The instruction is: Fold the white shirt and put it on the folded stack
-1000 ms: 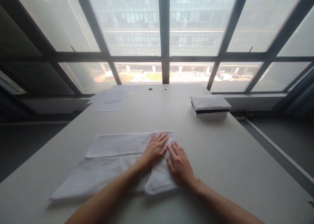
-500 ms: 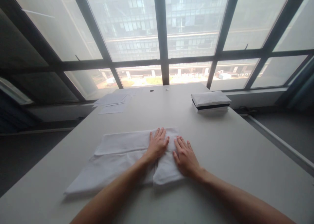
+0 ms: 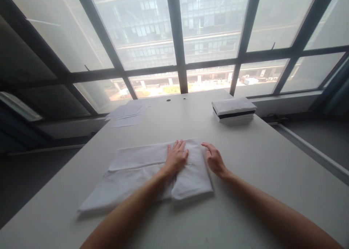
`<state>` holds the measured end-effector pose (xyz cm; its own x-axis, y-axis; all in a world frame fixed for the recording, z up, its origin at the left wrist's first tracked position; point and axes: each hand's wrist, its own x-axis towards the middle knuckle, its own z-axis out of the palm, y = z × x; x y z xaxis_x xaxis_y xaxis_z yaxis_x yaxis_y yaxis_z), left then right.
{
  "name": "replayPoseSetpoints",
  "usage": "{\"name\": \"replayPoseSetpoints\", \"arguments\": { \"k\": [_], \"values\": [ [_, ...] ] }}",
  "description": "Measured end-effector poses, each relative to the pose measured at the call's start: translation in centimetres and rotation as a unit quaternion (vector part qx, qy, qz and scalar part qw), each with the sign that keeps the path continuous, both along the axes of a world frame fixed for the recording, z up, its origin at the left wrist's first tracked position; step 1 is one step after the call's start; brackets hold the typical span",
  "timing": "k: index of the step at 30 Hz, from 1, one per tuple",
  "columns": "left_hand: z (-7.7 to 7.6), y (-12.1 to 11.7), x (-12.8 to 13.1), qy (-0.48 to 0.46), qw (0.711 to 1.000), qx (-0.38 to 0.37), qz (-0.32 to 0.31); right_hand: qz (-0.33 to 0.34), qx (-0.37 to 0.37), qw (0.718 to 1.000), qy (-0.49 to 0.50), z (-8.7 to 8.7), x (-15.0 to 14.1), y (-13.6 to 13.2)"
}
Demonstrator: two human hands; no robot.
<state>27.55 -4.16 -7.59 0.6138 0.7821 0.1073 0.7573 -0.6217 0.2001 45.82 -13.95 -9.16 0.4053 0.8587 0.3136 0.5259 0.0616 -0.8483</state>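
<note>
A folded piece of white cloth [image 3: 141, 180] lies on the table before me, its kind not plain from this view. It has a crosswise fold line, and its right part is turned over in a flap [image 3: 192, 185]. My left hand [image 3: 176, 157] rests flat on the upper part of the cloth, fingers spread. Just beyond the cloth's right edge is my right hand [image 3: 215, 160], on its side with loosely bent fingers and nothing visible in them. Its fingertips point toward the cloth's upper right corner.
The white table [image 3: 245, 191] reaches to the windows. A stack of folded white cloths [image 3: 233, 107] with a dark band in it stands at the back right. Several sheets of paper [image 3: 127, 112] lie at the back left. Two small round holes are near the far edge.
My right hand has lifted off the cloth and moved right, past its edge, its fingers now bent instead of flat. My left hand stays on the cloth. The camera view has tilted slightly.
</note>
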Motion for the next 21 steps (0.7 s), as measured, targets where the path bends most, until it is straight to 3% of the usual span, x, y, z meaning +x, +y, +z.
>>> {"name": "replayPoseSetpoints", "arguments": {
  "k": [11, 21],
  "values": [
    [-0.4, 0.2, 0.0, -0.003, 1.000, 0.015, -0.006, 0.051, -0.079, 0.983, -0.159, 0.6, -1.2, -0.2],
    [-0.9, 0.6, 0.0, -0.008, 1.000, 0.025, -0.014, 0.046, -0.105, 0.979, -0.167, 1.1, -1.5, -0.4]
  ]
}}
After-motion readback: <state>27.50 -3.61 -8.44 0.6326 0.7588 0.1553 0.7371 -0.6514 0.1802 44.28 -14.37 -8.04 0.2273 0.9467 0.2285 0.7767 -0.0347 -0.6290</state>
